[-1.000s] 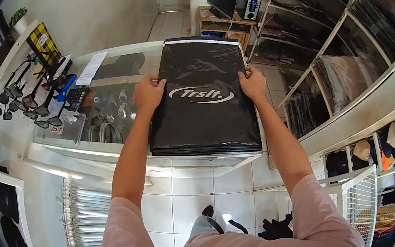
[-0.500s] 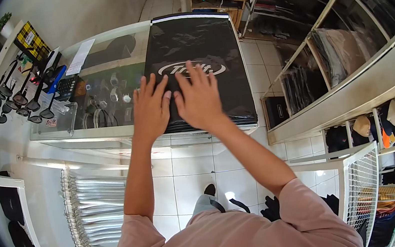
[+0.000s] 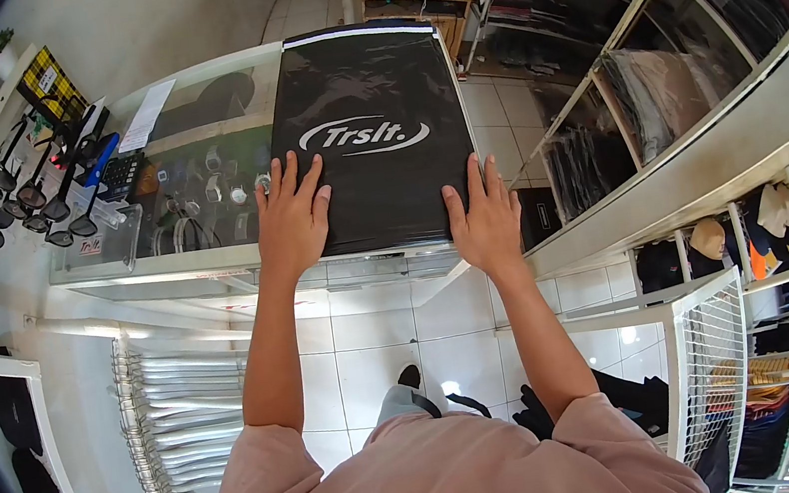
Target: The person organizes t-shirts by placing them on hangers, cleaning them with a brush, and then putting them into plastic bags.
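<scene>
A black plastic mailer bag [image 3: 377, 193] with a white "Trslt." logo and a pale strip along its far edge lies flat on the glass display counter [image 3: 81, 272]. My left hand [image 3: 292, 215] rests at the bag's near left side, fingers outstretched and partly over the glass. At the near right corner is my right hand [image 3: 486, 218], its fingers stretched forward along the bag's edge. Neither hand grasps anything. Through the glass, several wristwatches [image 3: 215, 186] show to the left of the bag.
Sunglasses [image 3: 33, 196] hang on a rack at the counter's left, near a calculator [image 3: 120, 174] and a paper sheet [image 3: 147, 115]. White hangers [image 3: 198, 425] line the lower left. Shelves of bagged clothes [image 3: 656, 94] and a white wire rack [image 3: 709, 364] stand to the right.
My right hand has moved right, from the middle of the bag to its right edge, uncovering the logo. My left hand has shifted slightly toward the bag's left side. The view has shifted slightly.
</scene>
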Demonstrator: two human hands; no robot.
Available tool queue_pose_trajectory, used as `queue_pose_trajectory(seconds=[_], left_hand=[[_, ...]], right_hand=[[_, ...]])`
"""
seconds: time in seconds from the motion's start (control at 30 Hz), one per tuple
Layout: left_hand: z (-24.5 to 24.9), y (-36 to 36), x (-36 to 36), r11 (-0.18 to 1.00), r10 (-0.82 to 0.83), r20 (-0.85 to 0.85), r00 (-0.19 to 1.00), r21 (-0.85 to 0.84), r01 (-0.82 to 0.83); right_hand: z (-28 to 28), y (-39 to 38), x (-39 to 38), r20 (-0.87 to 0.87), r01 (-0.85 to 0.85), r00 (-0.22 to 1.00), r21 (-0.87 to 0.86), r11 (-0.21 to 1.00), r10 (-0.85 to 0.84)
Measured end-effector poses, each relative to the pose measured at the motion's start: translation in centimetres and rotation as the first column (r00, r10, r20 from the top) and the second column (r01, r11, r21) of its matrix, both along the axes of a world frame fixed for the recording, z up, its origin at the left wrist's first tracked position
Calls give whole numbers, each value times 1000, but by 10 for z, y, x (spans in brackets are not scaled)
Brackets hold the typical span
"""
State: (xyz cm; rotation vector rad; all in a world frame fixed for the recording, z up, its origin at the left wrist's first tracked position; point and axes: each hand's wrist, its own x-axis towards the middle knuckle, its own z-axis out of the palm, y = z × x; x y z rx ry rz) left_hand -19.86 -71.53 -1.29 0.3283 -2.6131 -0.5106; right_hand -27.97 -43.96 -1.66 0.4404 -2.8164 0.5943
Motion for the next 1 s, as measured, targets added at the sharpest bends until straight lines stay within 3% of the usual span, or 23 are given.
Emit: queue_pose_trajectory(seconds=[0.07, 0.17, 0.27, 0.3, 0.47, 0.8, 0.87, 0.9, 0.93, 1.0], left_hand=[[2, -6, 3, 983, -35, -125, 992, 177, 57], [14, -5, 36, 981, 184, -295, 938, 113, -157], [-16, 6, 52, 962, 272, -300, 914, 89, -257], [-25, 9, 51, 958, 259, -340, 904, -31, -286], [-47, 6, 45, 967, 221, -444, 869, -17, -254], [-39, 6, 54, 976, 181, -388, 904, -45, -215], [-32, 13, 60, 980, 170, -483, 859, -6, -198], [-29, 23, 63, 982, 162, -547, 821, 12, -186], [-25, 39, 66, 986, 149, -606, 781, 34, -161], [-21, 84, 82, 996, 70, -555, 829, 0, -84]], right_hand=[[-3, 1, 0, -85, -37, 996, -131, 991, 26], [0, 7, 9, -180, -78, 983, -304, 949, 23], [-9, 5, 15, -305, -100, 952, -300, 949, 4], [-15, 4, 16, -322, -105, 947, -334, 937, -8], [-41, -2, 9, -452, -121, 888, -398, 909, -80], [-46, -8, 14, -417, -125, 900, -525, 842, -126], [-27, 9, 33, -334, -87, 936, -519, 850, -108], [-28, 20, 42, -480, -136, 866, -494, 859, -139], [-27, 35, 56, -446, -133, 885, -514, 847, -132], [-27, 78, 93, -368, -94, 919, -546, 832, -138]])
